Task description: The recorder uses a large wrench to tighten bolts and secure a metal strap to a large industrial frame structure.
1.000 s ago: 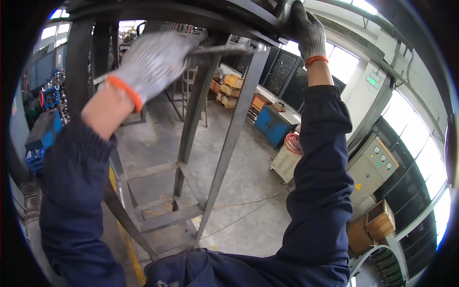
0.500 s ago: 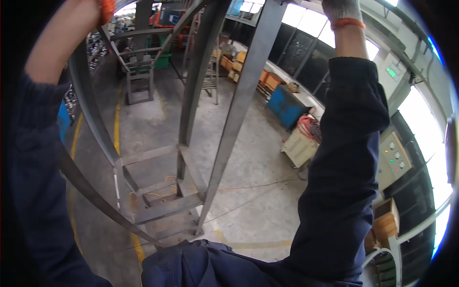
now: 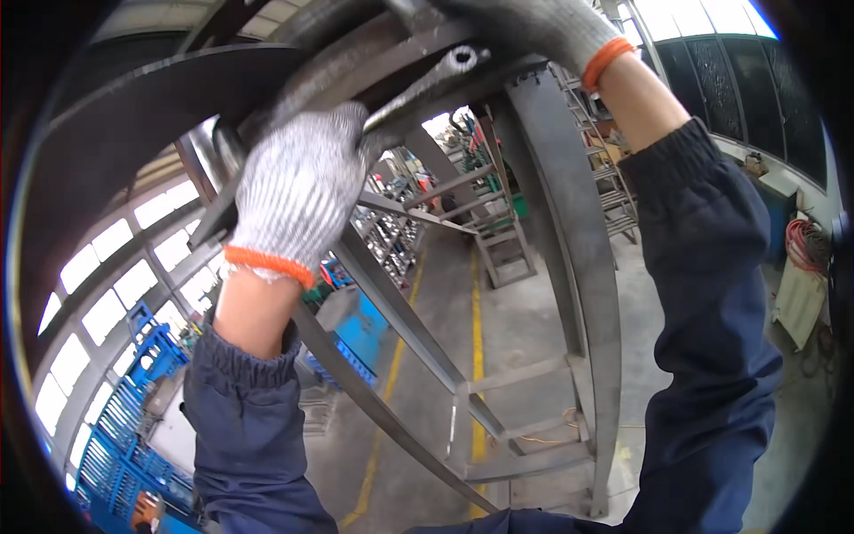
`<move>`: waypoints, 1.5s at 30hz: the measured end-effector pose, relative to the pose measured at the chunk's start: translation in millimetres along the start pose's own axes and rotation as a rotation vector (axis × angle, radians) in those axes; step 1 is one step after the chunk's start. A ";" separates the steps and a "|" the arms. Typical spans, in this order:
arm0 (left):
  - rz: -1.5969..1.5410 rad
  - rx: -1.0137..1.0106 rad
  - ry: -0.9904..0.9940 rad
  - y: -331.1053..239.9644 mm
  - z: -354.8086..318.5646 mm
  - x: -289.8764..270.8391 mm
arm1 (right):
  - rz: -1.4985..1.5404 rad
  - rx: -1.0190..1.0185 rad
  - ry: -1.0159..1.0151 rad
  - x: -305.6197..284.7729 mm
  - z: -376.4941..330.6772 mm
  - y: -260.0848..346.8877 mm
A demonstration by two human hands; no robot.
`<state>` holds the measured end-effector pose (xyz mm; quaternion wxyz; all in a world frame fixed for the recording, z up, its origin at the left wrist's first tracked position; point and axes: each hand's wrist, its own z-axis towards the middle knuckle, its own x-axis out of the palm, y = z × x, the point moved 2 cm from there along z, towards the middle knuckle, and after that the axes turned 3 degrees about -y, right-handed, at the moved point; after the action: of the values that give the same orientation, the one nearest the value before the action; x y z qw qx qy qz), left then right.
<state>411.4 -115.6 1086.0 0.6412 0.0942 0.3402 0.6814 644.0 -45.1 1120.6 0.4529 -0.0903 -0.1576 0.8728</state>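
Note:
My left hand [image 3: 302, 182], in a white knit glove with an orange cuff, is raised against the underside of a dark steel frame [image 3: 565, 205]. Its fingers close around the lower end of a metal wrench [image 3: 427, 84], whose ring end points up and right. My right hand [image 3: 543, 31], gloved alike, reaches to the top of the frame beside the wrench's ring end. Shadow and the upper picture edge hide its fingertips, so its grip is unclear. A curved dark metal plate [image 3: 160, 98] juts out left, above my left hand.
The frame's legs and lower crossbars [image 3: 534, 463] stand close in front of me. Blue metal racks [image 3: 133, 436] are at lower left and a blue bin [image 3: 356, 329] lies beyond the legs. A step ladder [image 3: 614, 187] and a red hose coil [image 3: 806, 245] are to the right.
The view has swung left and up. Both gloved hands, mostly cut off before, now show at the top of the frame, and the wrench has come into view.

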 end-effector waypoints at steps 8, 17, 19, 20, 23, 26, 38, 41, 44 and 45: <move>-0.122 -0.124 -0.076 0.9 -6.1 33.2 | 0.405 0.461 -0.052 -16.4 1.0 4.8; -0.220 -0.120 -0.124 -5.6 8.0 27.6 | 0.591 0.532 -0.049 -25.3 -8.7 8.4; -0.281 -0.145 -0.129 -9.2 5.6 25.2 | 0.584 0.445 -0.182 -21.1 -15.2 4.0; -0.323 -0.160 -0.119 -10.6 3.5 23.0 | 0.579 0.400 -0.248 -20.5 -19.6 0.9; -0.553 -0.149 -0.087 -7.4 0.0 15.0 | 0.864 0.426 -0.151 -28.2 -45.9 18.6; -0.750 -0.156 -0.005 -13.1 2.7 12.9 | 1.162 0.320 -0.173 -25.2 -67.5 30.6; -0.099 -0.140 -0.234 -44.4 20.6 38.3 | 0.394 0.219 -0.201 -11.9 -68.7 18.9; -0.132 -0.158 -0.196 -49.4 27.7 30.4 | 0.468 0.221 -0.127 -12.1 -64.7 13.8; -0.126 -0.077 -0.275 -39.5 22.3 39.0 | 0.539 0.206 -0.108 -11.0 -60.5 20.8; -0.138 -0.085 -0.103 -40.4 20.4 24.5 | 0.504 0.204 -0.080 -13.3 -62.1 18.3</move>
<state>451.8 -87.8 1070.2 0.7067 0.0783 0.2833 0.6436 656.4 -53.9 1056.3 0.2215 -0.0460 -0.0589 0.9723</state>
